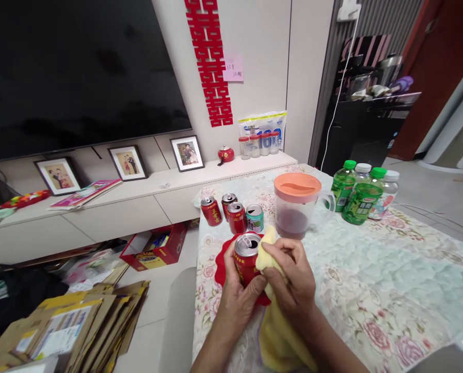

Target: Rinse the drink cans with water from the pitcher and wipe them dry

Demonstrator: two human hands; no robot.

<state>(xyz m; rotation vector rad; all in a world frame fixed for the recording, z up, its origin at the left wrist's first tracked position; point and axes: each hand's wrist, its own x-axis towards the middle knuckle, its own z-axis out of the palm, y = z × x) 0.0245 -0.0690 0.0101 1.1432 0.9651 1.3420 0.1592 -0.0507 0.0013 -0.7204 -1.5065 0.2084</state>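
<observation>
My left hand (239,298) is wrapped round an opened red can (246,264), held upright above a red scalloped mat (222,261). Bunched in my right hand (293,274) is a yellow cloth (280,336); its upper end touches the can's right side and the rest hangs down toward the table's front edge. Behind the held can stand three more red cans (211,211) and a teal can (254,218), with their tops facing up. A clear pitcher (293,217) with an orange lid and some dark liquid stands to their right.
Several green and clear bottles (361,199) stand at the right on the floral tablecloth (371,274). Behind the table, a white cabinet (211,178) bears jars and framed photos. Flattened cardboard (87,326) and a red box (157,248) lie at left.
</observation>
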